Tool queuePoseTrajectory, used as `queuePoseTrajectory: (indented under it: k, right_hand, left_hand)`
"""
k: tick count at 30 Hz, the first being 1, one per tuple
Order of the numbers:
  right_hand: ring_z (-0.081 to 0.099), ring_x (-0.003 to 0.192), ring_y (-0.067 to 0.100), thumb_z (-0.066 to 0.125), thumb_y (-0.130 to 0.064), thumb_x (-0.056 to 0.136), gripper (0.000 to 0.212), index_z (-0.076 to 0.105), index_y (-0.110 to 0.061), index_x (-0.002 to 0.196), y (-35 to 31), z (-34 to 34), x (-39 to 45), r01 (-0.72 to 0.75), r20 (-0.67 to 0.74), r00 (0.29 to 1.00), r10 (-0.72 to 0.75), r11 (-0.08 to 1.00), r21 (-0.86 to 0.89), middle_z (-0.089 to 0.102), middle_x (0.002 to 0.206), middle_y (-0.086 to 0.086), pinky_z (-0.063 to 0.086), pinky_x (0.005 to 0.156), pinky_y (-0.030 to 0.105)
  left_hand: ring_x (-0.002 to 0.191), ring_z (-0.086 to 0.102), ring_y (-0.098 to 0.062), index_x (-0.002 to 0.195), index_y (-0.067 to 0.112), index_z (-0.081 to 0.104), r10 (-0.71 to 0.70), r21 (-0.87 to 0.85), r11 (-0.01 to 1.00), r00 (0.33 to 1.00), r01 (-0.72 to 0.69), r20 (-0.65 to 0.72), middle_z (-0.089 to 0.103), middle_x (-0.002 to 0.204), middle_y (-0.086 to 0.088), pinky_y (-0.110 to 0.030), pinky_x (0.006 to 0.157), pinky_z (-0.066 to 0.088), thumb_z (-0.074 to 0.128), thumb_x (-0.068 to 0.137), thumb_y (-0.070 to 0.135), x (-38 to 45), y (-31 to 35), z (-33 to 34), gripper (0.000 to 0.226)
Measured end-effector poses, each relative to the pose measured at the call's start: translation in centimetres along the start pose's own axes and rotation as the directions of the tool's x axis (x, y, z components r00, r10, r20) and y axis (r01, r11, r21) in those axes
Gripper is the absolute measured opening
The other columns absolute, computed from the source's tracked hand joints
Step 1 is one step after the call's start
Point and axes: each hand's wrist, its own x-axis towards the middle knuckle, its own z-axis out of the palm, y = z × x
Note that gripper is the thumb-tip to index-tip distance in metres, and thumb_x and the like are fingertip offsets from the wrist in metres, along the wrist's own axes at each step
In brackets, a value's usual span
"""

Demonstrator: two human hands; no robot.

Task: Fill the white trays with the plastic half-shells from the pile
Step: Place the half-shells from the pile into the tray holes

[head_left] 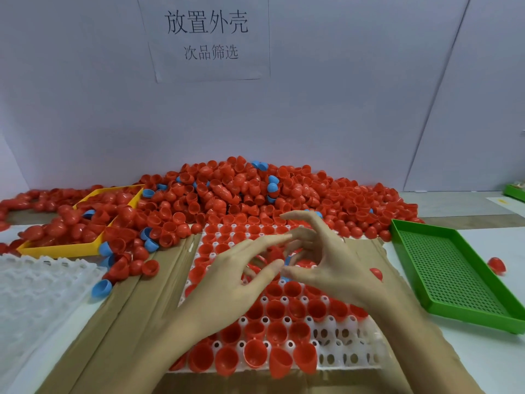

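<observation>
I see both hands meeting over the middle of the white tray [345, 349], which lies on flattened brown cardboard [133, 317] and is mostly filled with red half-shells sitting open side up; its right-hand cells near me are still bare. My left hand [227, 282] reaches in with the fingers fairly straight and the thumb drawn toward the right hand; my right hand [329, 260] has the fingers arched and spread, the thumb meeting the left one over a small blue piece [287, 261] between them, though I cannot tell which hand really pinches it, because the fingers cover that spot and several cells beneath. Behind the tray rises the big pile of red half-shells [255, 191], dotted with a few blue half-shells, and it spills against the tray's far edge. A yellow tray [65, 248] on the left sits buried in red shells. Nearer on the left lies an unfilled translucent white tray [37, 294]. On the right rests a green perforated tray [451, 274], with one stray red shell [496, 265] just beyond it on the pale tabletop [494, 362]. A paper sign [206, 38] with printed Chinese characters hangs on the plain light wall [355, 109] behind.
</observation>
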Motion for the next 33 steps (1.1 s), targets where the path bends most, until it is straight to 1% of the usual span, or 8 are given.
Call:
queuePoseTrajectory:
  k: [5, 9, 13, 17, 23, 26, 30, 33]
  right_hand:
    - [0.076, 0.099, 0.022, 0.076, -0.004, 0.094, 0.048, 0.057, -0.013, 0.137, -1.7, -0.5, -0.4, -0.007, 0.040, 0.999, 0.005, 0.998, 0.063, 0.079, 0.114, 0.002, 0.062, 0.089, 0.034]
    - [0.075, 0.099, 0.013, 0.066, -0.009, 0.102, 0.027, 0.068, -0.013, 0.129, -1.5, -1.2, -0.4, 0.020, -0.103, 0.995, -0.014, 0.998, 0.058, 0.079, 0.113, -0.001, 0.060, 0.081, 0.022]
    - [0.074, 0.106, 0.011, 0.069, -0.009, 0.101, 0.032, 0.070, -0.015, 0.132, -0.2, -0.3, -0.1, -0.005, 0.084, 0.996, 0.006, 1.000, -0.003, 0.076, 0.121, -0.011, 0.060, 0.090, 0.029]
    - [0.077, 0.098, 0.016, 0.078, -0.011, 0.095, 0.021, 0.077, -0.013, 0.115, 0.9, -0.2, 0.2, -0.025, 0.037, 0.999, 0.023, 0.999, 0.033, 0.079, 0.106, -0.002, 0.062, 0.089, 0.031]
    - [0.077, 0.088, 0.026, 0.088, -0.019, 0.085, 0.025, 0.075, -0.011, 0.106, 1.4, 0.1, 0.1, -0.074, 0.082, 0.995, 0.062, 0.987, 0.145, 0.079, 0.098, 0.007, 0.063, 0.085, 0.034]
    - [0.076, 0.087, 0.025, 0.090, -0.017, 0.083, 0.030, 0.072, -0.008, 0.105, 1.3, 0.2, 0.1, -0.074, 0.116, 0.992, 0.055, 0.984, 0.164, 0.078, 0.099, 0.008, 0.062, 0.083, 0.033]
    - [0.073, 0.082, 0.027, 0.091, -0.013, 0.081, 0.034, 0.068, -0.005, 0.104, 1.3, 0.0, 0.1, -0.059, 0.111, 0.993, 0.040, 0.983, 0.172, 0.077, 0.095, 0.007, 0.061, 0.079, 0.032]
    - [0.071, 0.080, 0.022, 0.092, -0.010, 0.080, 0.038, 0.065, -0.006, 0.107, 1.5, 0.1, -0.1, -0.062, 0.204, 0.979, 0.027, 0.984, 0.168, 0.074, 0.092, 0.008, 0.059, 0.079, 0.033]
  left_hand:
    - [0.090, 0.073, -0.010, 0.095, 0.032, 0.072, -0.115, -0.151, 0.984, 0.986, 0.096, -0.122, 0.074, 0.097, 0.010, -0.028, 0.083, 0.059, 0.072, 0.096, 0.021, 0.4, -0.9, -0.1, 0.011]
    - [0.096, 0.073, -0.015, 0.105, 0.026, 0.067, -0.162, -0.234, 0.961, 0.985, 0.146, -0.052, 0.076, 0.099, 0.006, -0.035, 0.090, 0.057, 0.072, 0.094, 0.008, 0.5, -1.0, -0.7, 0.021]
    - [0.086, 0.069, -0.029, 0.109, 0.019, 0.056, -0.163, -0.290, 0.944, 0.987, 0.157, 0.002, 0.074, 0.087, -0.003, -0.045, 0.084, 0.055, 0.068, 0.096, 0.003, 0.6, -0.8, -0.6, 0.024]
    - [0.082, 0.075, -0.009, 0.093, 0.023, 0.067, -0.174, -0.216, 0.966, 0.974, 0.141, -0.142, 0.076, 0.090, 0.006, -0.022, 0.077, 0.059, 0.080, 0.088, 0.015, 0.3, -0.2, -0.3, 0.016]
    - [0.077, 0.075, 0.000, 0.083, 0.024, 0.066, -0.117, -0.032, 0.993, 0.929, 0.113, -0.351, 0.075, 0.094, 0.014, -0.013, 0.068, 0.057, 0.085, 0.083, 0.012, 0.1, 0.3, -0.2, 0.022]
    - [0.079, 0.074, 0.003, 0.079, 0.027, 0.075, -0.101, 0.012, 0.994, 0.946, 0.110, -0.307, 0.076, 0.090, 0.017, -0.011, 0.070, 0.056, 0.087, 0.079, 0.011, 0.1, 0.6, -0.4, 0.021]
    - [0.082, 0.075, -0.002, 0.087, 0.031, 0.082, -0.188, -0.107, 0.979, 0.969, 0.173, -0.157, 0.078, 0.085, 0.015, -0.016, 0.076, 0.057, 0.081, 0.085, 0.033, 0.5, 0.8, -0.9, 0.003]
    - [0.082, 0.075, -0.002, 0.088, 0.028, 0.082, -0.234, -0.159, 0.963, 0.968, 0.218, -0.093, 0.079, 0.086, 0.013, -0.015, 0.077, 0.058, 0.085, 0.072, 0.043, 0.6, 1.1, -0.6, 0.022]
